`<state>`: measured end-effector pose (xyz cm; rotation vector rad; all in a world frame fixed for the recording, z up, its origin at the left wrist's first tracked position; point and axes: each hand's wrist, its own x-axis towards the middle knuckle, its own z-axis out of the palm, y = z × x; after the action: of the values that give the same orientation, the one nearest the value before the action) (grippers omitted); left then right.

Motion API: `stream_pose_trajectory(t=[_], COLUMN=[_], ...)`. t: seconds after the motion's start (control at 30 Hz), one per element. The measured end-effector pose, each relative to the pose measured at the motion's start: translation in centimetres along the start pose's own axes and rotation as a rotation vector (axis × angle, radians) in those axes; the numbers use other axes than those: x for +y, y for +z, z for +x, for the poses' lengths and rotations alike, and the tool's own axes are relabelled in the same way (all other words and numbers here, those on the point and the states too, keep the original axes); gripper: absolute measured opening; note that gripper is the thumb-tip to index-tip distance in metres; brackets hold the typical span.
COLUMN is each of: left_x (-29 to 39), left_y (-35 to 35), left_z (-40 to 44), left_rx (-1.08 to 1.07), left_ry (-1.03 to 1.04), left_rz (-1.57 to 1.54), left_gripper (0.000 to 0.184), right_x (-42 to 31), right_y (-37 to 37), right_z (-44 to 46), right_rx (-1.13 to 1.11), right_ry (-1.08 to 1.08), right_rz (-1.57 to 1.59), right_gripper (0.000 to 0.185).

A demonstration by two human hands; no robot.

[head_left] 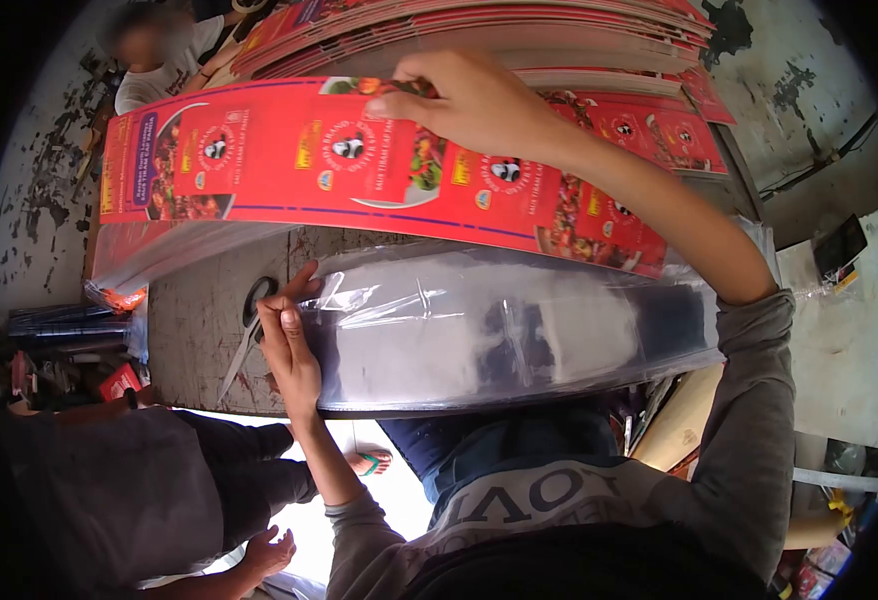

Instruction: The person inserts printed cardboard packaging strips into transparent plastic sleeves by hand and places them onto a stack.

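Observation:
My right hand (449,100) is closed on the upper edge of a long red printed strip (279,150), thumb on its face and fingers behind. Panda logos and food pictures cover the strip, which curves slightly above the table. Below it lies a glossy stack of clear plastic sleeves (479,340), reflecting light. At the stack's left end my left hand (294,345) grips the edge, with some fingertips partly hidden. A pair of scissors (243,352) with dark handles rests on the table right beside that hand.
Piled red printed strips (479,30) fill the back of the worn table (194,300). Folded clear plastic (149,250) lies at the left. Another person (159,70) sits at the far left back; a second person in dark clothes (129,480) stands at the front left.

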<state>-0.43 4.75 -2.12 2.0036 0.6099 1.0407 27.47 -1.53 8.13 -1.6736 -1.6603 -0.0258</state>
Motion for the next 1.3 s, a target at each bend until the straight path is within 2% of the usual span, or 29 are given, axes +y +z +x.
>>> stream_pose_trajectory(t=[0.13, 0.2, 0.27, 0.3, 0.37, 0.47, 0.6, 0.7, 0.8, 1.0, 1.3], left_x=[1.0, 0.7, 0.2, -0.3, -0.1, 0.2, -0.2, 0.6, 0.2, -1.0, -1.6], left_y=[0.0, -0.4, -0.4, -0.7, -1.1, -0.7, -0.9, -1.7, -2.3, -1.8, -1.9], left_z=[0.2, 0.4, 0.6, 0.7, 0.9, 1.6, 1.9, 2.4, 2.6, 2.1, 2.0], left_rx=[0.012, -0.047, -0.028, -0.04, -0.071, -0.07, -0.073, -0.124, -0.162, -0.033, -0.011], left_ry=[-0.018, -0.127, -0.08, -0.121, -0.189, -0.183, -0.186, -0.245, -0.262, -0.314, -0.371], left_rz=[0.05, 0.081, 0.001, -0.088, -0.188, -0.193, -0.243, -0.228, -0.27, -0.284, -0.336], left_gripper=[0.016, 0.014, 0.01, 0.009, 0.009, 0.009, 0.026, 0.036, 0.039, 0.028, 0.017], right_x=[2.1, 2.7, 3.0, 3.8, 5.2, 4.9, 4.4, 4.3, 4.1, 3.6, 3.7], right_y=[-2.8, -4.7, -7.0, -7.7, -8.5, -8.0, -8.1, -8.1, -8.2, -8.3, -8.3], right_z=[-4.9, -8.0, -10.6, -11.9, -13.8, -14.1, -14.0, -14.1, -14.1, -13.8, -14.1], right_rx=[-0.16, -0.187, -0.239, -0.25, -0.17, -0.165, -0.139, -0.109, -0.089, -0.082, -0.091], right_ry=[0.18, 0.322, 0.455, 0.453, 0.254, 0.255, 0.307, 0.243, 0.253, 0.183, 0.118], right_rz=[-0.045, 0.084, 0.035, 0.034, -0.108, -0.175, -0.193, -0.268, -0.262, -0.322, -0.365], right_gripper=[0.037, 0.032, 0.03, 0.03, 0.031, 0.034, 0.035, 0.035, 0.034, 0.032, 0.03])
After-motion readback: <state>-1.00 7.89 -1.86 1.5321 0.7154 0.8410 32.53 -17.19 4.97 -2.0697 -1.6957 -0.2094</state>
